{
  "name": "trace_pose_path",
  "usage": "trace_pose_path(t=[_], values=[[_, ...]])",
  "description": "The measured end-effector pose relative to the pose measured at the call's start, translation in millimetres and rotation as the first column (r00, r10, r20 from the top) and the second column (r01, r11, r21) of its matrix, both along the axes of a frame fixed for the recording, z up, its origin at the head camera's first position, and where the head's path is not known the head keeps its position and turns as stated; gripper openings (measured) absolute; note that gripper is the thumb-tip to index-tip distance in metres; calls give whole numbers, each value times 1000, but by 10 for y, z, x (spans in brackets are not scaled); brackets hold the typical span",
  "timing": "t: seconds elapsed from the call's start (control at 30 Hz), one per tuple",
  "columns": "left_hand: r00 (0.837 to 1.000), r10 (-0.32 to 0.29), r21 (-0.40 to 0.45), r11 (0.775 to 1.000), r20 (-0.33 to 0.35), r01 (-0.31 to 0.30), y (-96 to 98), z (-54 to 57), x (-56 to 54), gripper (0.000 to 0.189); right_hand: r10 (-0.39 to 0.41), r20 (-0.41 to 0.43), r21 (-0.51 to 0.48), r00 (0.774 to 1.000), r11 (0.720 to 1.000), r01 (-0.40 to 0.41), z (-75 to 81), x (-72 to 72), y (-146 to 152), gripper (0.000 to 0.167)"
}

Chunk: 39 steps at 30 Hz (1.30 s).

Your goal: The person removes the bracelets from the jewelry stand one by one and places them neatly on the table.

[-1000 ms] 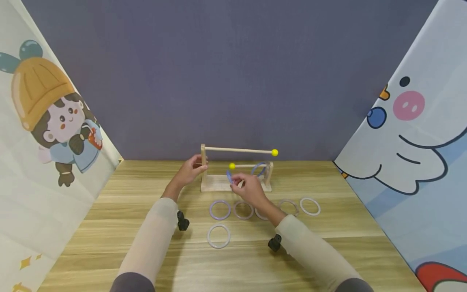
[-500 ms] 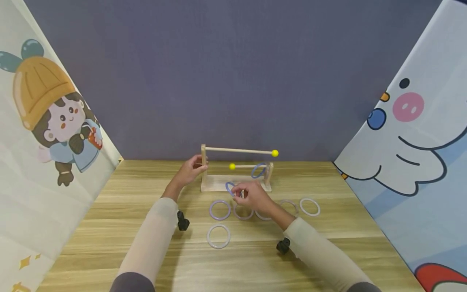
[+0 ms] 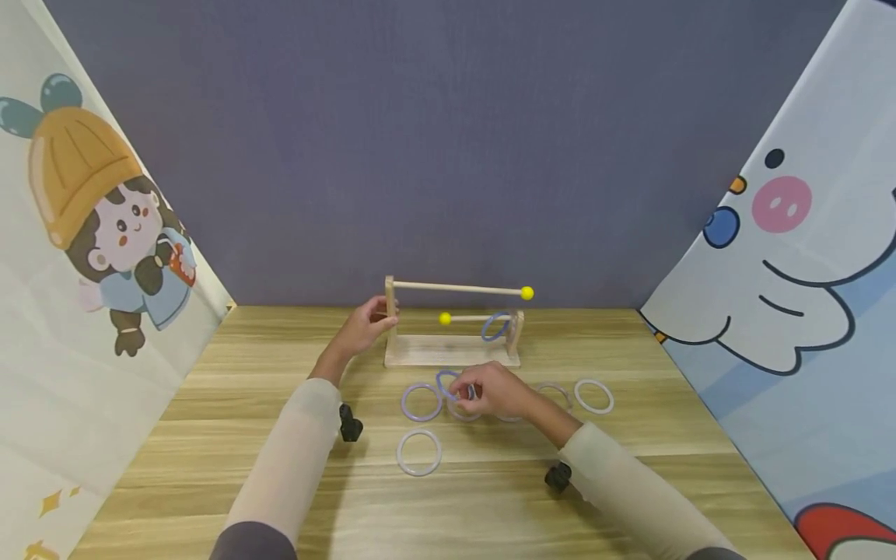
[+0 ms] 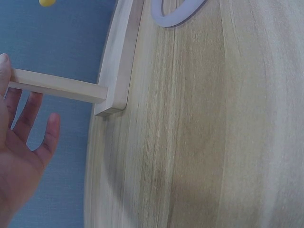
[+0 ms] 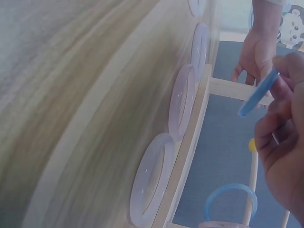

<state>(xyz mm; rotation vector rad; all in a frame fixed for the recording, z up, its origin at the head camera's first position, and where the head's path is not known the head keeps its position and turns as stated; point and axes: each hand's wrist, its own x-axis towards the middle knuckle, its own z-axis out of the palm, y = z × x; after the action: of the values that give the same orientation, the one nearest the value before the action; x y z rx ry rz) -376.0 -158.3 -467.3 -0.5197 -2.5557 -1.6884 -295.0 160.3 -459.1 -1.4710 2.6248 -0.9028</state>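
Observation:
My left hand (image 3: 360,328) holds the tall left post (image 4: 57,86) of a wooden stand, thumb on one side and fingers on the other. Between thumb and fingers my right hand (image 3: 493,387) pinches a blue ring (image 5: 259,93), tilted above the table in front of the stand base (image 3: 448,351). Another blue ring (image 3: 485,334) hangs on the stand's lower rod (image 3: 470,318), near the short right post; a pale pinkish ring (image 5: 223,224) shows beside it in the right wrist view. The upper rod (image 3: 458,288) carries no ring. Each rod ends in a yellow ball (image 3: 527,293).
Several rings lie flat on the wood-grain table (image 3: 490,505): a purple ring (image 3: 404,402), a pale lilac ring (image 3: 400,457), a brownish-pink ring (image 3: 555,385) and a white ring (image 3: 595,411). My right hand partly covers others. A dark wall (image 3: 448,155) stands behind.
My right hand has drawn the blue ring away from the lower rod's ball, down and toward me, over the table rings. The left hand stays on the post.

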Motion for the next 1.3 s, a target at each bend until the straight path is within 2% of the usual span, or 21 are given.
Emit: trace_pose_path(t=[0.3, 0.57, 0.8, 0.97, 1.17, 1.3], values=[[1000, 5, -9, 1000, 6, -5, 0, 3, 15, 39, 124, 62, 109, 990, 985, -130, -15, 82, 72, 18], [1000, 0, 3, 1000, 13, 0, -5, 15, 21, 40, 168, 61, 164, 984, 971, -176, -100, 149, 138, 16], [1000, 5, -7, 1000, 16, -5, -10, 31, 35, 39, 154, 67, 205, 986, 965, -164, -160, 204, 192, 15], [1000, -1, 4, 1000, 13, 1, -5, 26, 29, 38, 192, 39, 216, 981, 956, -196, -198, 228, 232, 16], [1000, -4, -5, 1000, 12, 4, -14, 34, 27, 38, 233, 80, 237, 969, 940, -246, -244, 251, 259, 16], [1000, -2, -9, 1000, 14, 2, -17, 39, 40, 38, 247, 71, 266, 966, 929, -257, -269, 264, 257, 15]])
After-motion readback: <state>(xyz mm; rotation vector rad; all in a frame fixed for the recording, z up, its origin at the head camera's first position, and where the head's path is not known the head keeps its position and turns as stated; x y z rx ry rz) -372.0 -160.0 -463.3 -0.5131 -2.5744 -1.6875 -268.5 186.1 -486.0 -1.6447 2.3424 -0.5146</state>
